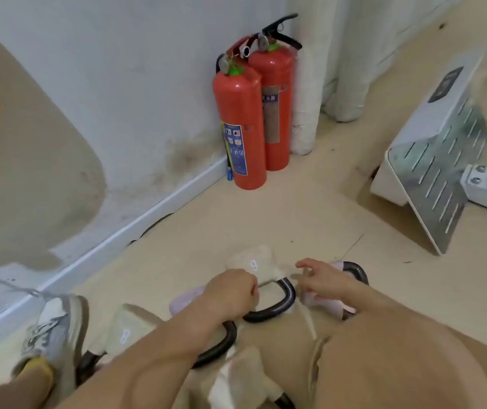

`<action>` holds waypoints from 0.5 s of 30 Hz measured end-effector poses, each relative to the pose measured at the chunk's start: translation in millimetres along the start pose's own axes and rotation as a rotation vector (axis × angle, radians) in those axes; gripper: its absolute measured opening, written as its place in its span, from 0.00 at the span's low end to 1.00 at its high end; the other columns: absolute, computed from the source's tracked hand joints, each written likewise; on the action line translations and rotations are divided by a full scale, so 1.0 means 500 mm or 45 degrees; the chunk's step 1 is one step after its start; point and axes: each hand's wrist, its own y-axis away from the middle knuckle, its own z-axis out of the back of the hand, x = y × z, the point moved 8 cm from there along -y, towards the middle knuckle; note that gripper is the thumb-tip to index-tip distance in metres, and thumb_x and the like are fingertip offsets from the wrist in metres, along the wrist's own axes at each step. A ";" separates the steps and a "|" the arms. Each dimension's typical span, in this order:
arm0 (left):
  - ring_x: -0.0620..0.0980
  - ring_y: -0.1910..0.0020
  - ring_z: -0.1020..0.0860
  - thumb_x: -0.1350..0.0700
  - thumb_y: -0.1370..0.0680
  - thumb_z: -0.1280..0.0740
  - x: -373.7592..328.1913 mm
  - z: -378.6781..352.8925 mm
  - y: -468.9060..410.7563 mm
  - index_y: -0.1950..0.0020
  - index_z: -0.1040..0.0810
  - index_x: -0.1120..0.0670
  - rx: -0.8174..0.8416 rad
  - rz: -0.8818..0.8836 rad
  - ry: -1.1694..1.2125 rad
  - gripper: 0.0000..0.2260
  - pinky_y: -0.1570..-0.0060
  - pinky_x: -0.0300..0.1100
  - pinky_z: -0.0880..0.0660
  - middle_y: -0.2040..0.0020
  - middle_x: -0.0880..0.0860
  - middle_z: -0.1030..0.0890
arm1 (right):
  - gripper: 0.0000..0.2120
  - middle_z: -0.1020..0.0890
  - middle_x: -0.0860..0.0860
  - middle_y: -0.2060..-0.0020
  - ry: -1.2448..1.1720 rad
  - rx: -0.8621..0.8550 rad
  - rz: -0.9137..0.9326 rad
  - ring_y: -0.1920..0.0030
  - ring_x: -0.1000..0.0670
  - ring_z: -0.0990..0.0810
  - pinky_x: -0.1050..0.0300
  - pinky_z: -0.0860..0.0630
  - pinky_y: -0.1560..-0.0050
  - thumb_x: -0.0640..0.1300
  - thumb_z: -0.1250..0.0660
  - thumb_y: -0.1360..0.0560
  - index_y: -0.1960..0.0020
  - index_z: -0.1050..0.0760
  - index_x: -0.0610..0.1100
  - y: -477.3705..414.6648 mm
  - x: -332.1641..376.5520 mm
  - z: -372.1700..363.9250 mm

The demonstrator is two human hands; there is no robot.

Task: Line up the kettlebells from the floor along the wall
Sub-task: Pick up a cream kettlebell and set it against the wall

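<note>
Several soft kettlebells with black handles lie on the floor in front of me. My left hand [231, 290] is closed on the black handle [280, 301] of the beige kettlebell marked 9 [252, 262]. Just to its right, my right hand [322, 280] hovers with spread fingers over a pink kettlebell [323, 304]. Closer to me lies a beige kettlebell marked 8 [127, 327], partly under my left forearm. A lilac kettlebell [183, 299] shows behind my left wrist. Another beige kettlebell [236, 379] rests at the bottom edge. The wall [118, 98] runs along the left.
Two red fire extinguishers [243, 134] stand in the corner by the white baseboard [135, 219]. A white machine base with a slotted metal plate [434, 175] sits at the right. My left shoe [56, 329] is near the baseboard; my right thigh [398, 358] fills the lower right.
</note>
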 end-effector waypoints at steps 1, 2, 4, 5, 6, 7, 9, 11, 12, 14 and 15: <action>0.55 0.49 0.23 0.61 0.23 0.42 0.006 -0.012 -0.019 0.44 0.20 0.57 0.022 -0.006 -0.008 0.13 0.53 0.43 0.28 0.45 0.57 0.19 | 0.23 0.23 0.51 0.52 0.179 -0.064 0.035 0.50 0.49 0.23 0.54 0.22 0.51 0.51 0.38 0.30 0.35 0.29 0.54 -0.019 -0.005 -0.003; 0.55 0.48 0.23 0.61 0.23 0.41 0.018 -0.022 -0.038 0.44 0.20 0.57 -0.003 -0.015 0.016 0.13 0.52 0.43 0.27 0.45 0.56 0.19 | 0.24 0.23 0.51 0.50 0.386 -0.151 0.057 0.49 0.48 0.24 0.52 0.21 0.50 0.56 0.40 0.33 0.37 0.29 0.58 -0.035 0.002 0.003; 0.54 0.49 0.22 0.61 0.21 0.41 0.057 -0.065 -0.081 0.43 0.20 0.58 0.011 -0.003 0.042 0.13 0.53 0.42 0.28 0.45 0.56 0.19 | 0.21 0.25 0.50 0.50 0.833 -0.247 0.123 0.53 0.46 0.27 0.53 0.23 0.56 0.59 0.42 0.32 0.40 0.29 0.61 -0.058 0.002 -0.028; 0.53 0.50 0.22 0.61 0.21 0.41 0.072 -0.091 -0.102 0.43 0.20 0.58 0.039 -0.007 0.063 0.12 0.54 0.41 0.29 0.46 0.56 0.19 | 0.19 0.25 0.49 0.48 1.022 -0.220 0.257 0.51 0.44 0.27 0.55 0.26 0.57 0.55 0.41 0.29 0.38 0.28 0.60 -0.069 0.017 -0.062; 0.54 0.50 0.21 0.62 0.21 0.41 0.084 -0.118 -0.118 0.44 0.20 0.58 0.070 -0.017 0.062 0.11 0.55 0.42 0.28 0.47 0.56 0.19 | 0.20 0.25 0.48 0.43 1.128 -0.130 0.398 0.46 0.43 0.26 0.55 0.28 0.54 0.49 0.41 0.26 0.34 0.30 0.55 -0.081 0.019 -0.106; 0.55 0.50 0.20 0.63 0.22 0.41 0.092 -0.143 -0.131 0.46 0.21 0.58 0.101 -0.037 0.032 0.10 0.55 0.44 0.26 0.49 0.57 0.19 | 0.21 0.25 0.47 0.39 1.200 -0.030 0.501 0.41 0.42 0.26 0.52 0.29 0.49 0.43 0.41 0.24 0.32 0.31 0.49 -0.091 0.018 -0.143; 0.56 0.49 0.21 0.64 0.24 0.39 0.102 -0.181 -0.145 0.48 0.23 0.57 0.101 -0.120 -0.108 0.08 0.52 0.49 0.23 0.48 0.56 0.20 | 0.17 0.23 0.45 0.42 1.414 0.040 0.557 0.42 0.42 0.25 0.48 0.29 0.46 0.38 0.41 0.25 0.37 0.29 0.44 -0.111 -0.004 -0.186; 0.56 0.46 0.24 0.64 0.25 0.38 0.101 -0.211 -0.158 0.48 0.23 0.56 0.006 -0.240 -0.289 0.09 0.47 0.49 0.26 0.47 0.55 0.21 | 0.10 0.18 0.48 0.53 1.622 0.043 0.552 0.52 0.46 0.20 0.49 0.27 0.51 0.42 0.31 0.31 0.49 0.23 0.47 -0.137 -0.042 -0.219; 0.55 0.47 0.24 0.63 0.26 0.37 0.096 -0.224 -0.166 0.50 0.21 0.55 -0.057 -0.290 -0.377 0.09 0.46 0.48 0.27 0.50 0.54 0.20 | 0.11 0.18 0.50 0.61 1.683 0.021 0.543 0.59 0.48 0.19 0.50 0.25 0.56 0.46 0.25 0.39 0.57 0.21 0.49 -0.148 -0.051 -0.227; 0.53 0.55 0.22 0.58 0.31 0.33 0.083 -0.256 -0.178 0.60 0.17 0.53 -0.112 -0.389 -0.504 0.05 0.49 0.46 0.24 0.62 0.50 0.18 | 0.13 0.20 0.53 0.70 1.681 -0.079 0.635 0.66 0.50 0.20 0.51 0.28 0.58 0.50 0.22 0.49 0.68 0.22 0.50 -0.173 -0.050 -0.241; 0.52 0.59 0.22 0.56 0.34 0.30 0.075 -0.274 -0.180 0.64 0.17 0.52 -0.124 -0.439 -0.541 0.03 0.50 0.46 0.23 0.67 0.49 0.19 | 0.13 0.21 0.53 0.72 1.721 -0.113 0.670 0.67 0.50 0.21 0.50 0.32 0.56 0.52 0.23 0.48 0.69 0.22 0.50 -0.183 -0.048 -0.246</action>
